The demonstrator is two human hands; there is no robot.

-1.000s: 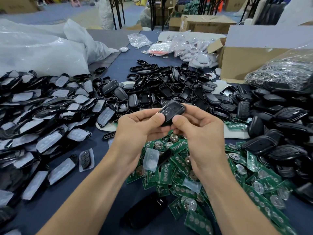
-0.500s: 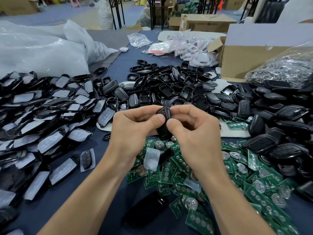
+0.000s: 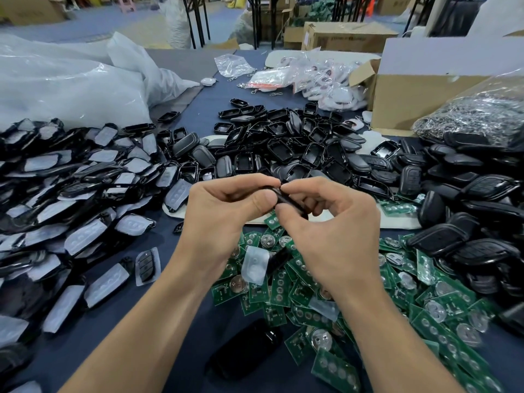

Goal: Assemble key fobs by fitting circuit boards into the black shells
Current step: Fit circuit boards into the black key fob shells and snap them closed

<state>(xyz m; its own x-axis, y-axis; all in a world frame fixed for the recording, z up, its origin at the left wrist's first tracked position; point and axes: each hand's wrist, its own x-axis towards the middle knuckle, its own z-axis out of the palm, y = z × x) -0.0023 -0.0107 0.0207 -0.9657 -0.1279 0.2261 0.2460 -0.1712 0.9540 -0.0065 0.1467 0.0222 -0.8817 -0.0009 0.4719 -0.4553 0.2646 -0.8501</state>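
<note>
My left hand and right hand both pinching one black shell edge-on between thumbs and forefingers, green circuit boards heaped just beneath my fingers, open shells piled beyond them

One view on record, from a wide-angle camera worn on the head. It faces forward and down across the dark blue table. The left hand and right hand, pinching a black key fob, sit nearest, at frame centre. Both forearms enter from the bottom edge. A cardboard box lies far off, top right.
</note>
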